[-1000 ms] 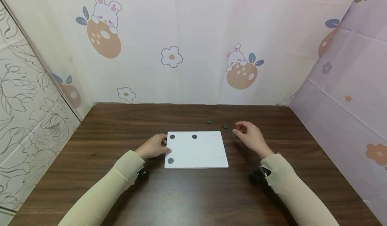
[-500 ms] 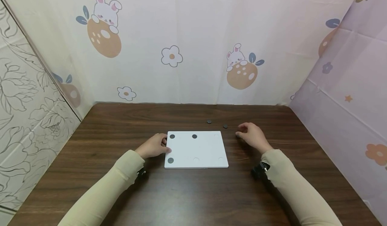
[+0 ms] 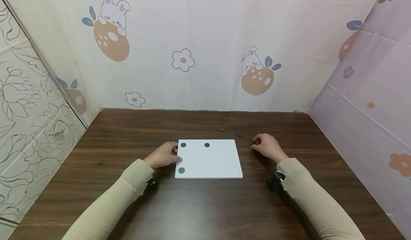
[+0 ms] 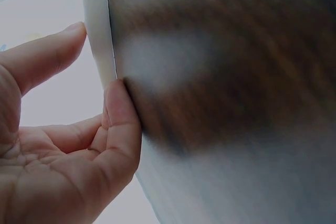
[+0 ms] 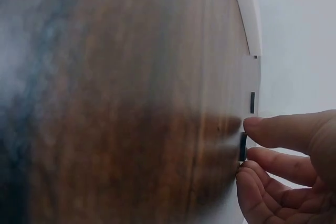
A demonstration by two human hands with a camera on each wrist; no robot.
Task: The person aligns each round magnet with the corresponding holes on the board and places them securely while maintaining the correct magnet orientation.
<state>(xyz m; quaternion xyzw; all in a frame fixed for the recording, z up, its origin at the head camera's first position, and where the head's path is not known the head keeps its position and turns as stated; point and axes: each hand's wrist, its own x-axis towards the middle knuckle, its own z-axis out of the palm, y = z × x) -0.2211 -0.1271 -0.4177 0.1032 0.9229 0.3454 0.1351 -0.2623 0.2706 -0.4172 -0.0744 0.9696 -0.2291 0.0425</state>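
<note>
The left hand grips the white board at centre frame while, right of it, the right hand pinches a dark disc, apparently a pickup that next calls for lifting toward a bare recess.

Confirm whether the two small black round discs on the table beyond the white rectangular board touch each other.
Apart. The head view shows bare brown wood-grain tabletop between the left disc and the right disc.

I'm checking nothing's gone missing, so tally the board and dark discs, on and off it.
White board: 1
Dark discs on the board: 3
Dark discs off the board: 3, including one by the right hand
Total: 7
</note>
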